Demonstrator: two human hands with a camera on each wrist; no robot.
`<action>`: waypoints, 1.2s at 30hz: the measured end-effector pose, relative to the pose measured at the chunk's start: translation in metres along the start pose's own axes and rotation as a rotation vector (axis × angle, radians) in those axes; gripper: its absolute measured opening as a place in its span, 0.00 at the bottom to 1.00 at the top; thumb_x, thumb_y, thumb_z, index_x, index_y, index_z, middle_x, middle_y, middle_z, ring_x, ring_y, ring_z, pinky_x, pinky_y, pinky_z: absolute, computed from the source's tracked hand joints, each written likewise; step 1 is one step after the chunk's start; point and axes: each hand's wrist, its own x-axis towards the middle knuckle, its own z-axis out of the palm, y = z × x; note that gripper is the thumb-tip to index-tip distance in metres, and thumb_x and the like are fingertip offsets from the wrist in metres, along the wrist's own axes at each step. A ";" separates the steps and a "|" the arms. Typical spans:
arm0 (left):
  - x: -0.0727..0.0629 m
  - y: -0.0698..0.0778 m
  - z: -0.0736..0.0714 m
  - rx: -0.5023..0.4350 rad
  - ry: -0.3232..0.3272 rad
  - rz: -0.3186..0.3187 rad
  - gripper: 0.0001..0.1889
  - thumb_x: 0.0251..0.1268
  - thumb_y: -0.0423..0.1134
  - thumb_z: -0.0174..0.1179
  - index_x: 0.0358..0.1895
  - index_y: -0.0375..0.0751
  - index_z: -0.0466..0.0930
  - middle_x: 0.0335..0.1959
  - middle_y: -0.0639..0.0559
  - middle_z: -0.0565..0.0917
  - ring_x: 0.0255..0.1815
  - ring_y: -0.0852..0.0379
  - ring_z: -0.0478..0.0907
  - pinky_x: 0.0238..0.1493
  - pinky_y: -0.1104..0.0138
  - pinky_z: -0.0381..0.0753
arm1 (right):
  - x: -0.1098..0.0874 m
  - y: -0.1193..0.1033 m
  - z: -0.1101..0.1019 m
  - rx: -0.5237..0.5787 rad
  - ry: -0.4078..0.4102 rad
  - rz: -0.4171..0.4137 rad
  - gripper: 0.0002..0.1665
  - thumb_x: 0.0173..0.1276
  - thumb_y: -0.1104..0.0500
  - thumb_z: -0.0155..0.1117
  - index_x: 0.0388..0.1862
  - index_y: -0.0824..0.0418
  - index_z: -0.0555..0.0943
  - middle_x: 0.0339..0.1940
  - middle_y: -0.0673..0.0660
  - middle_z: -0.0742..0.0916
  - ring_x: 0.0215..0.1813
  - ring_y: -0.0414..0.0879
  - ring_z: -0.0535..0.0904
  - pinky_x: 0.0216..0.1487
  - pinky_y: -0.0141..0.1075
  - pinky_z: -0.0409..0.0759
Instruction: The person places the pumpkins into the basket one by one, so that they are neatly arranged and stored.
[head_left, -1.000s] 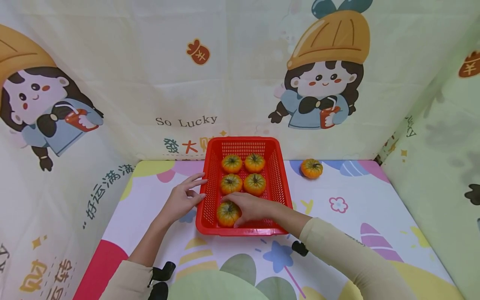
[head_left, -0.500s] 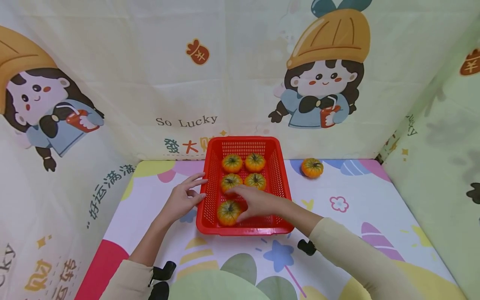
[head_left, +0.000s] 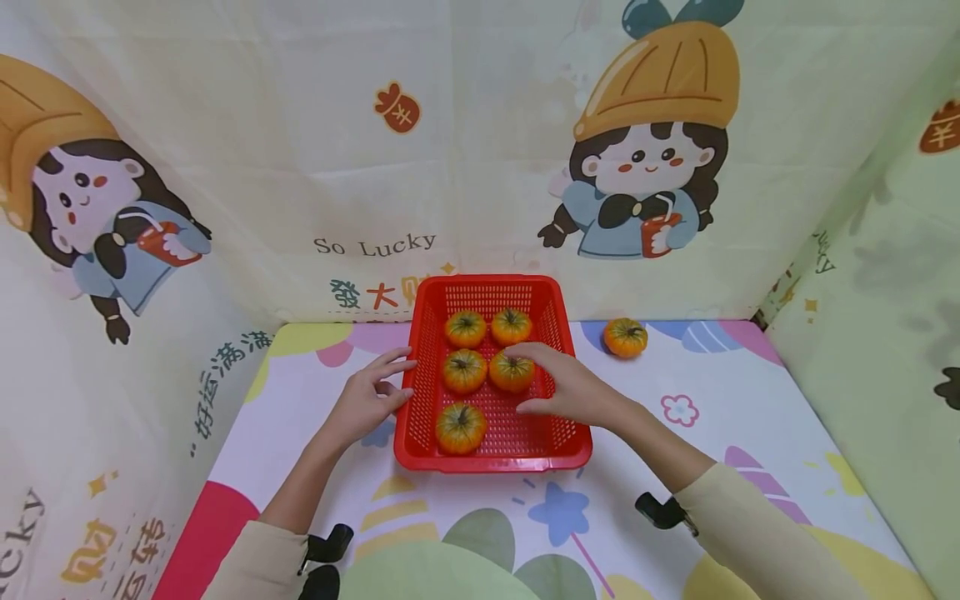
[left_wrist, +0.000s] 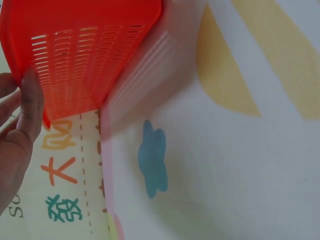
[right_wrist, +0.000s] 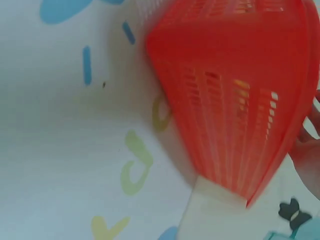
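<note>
A red plastic basket [head_left: 567, 400] stands on the table with several small orange pumpkins inside. One pumpkin [head_left: 461, 428] sits alone at its front left; others [head_left: 465, 372] fill the middle and back. My left hand [head_left: 365, 402] rests its spread fingertips and thumb at the basket's left rim, also seen in the left wrist view. Over the basket's right side is my right hand [head_left: 572, 388], thumb and fingers apart and nothing between them. Its fingertips partly cover the middle right pumpkin [head_left: 512, 373]; whether they touch it I cannot tell.
Another pumpkin [head_left: 626, 337] lies outside the basket, at the back right of the table. The patterned tablecloth [head_left: 405, 575] spreads around the basket. Printed cloth [head_left: 495, 167] hangs behind and along both sides.
My right hand has let go of the front left pumpkin and moved right and back, over the basket's right side. The left hand stays at the rim.
</note>
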 end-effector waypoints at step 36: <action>0.001 0.001 0.000 0.027 0.003 -0.008 0.26 0.68 0.31 0.66 0.69 0.36 0.77 0.78 0.46 0.68 0.33 0.55 0.86 0.36 0.68 0.89 | -0.037 0.148 -0.068 0.014 0.399 0.414 0.61 0.66 0.51 0.76 0.86 0.61 0.48 0.84 0.71 0.57 0.82 0.72 0.51 0.76 0.72 0.55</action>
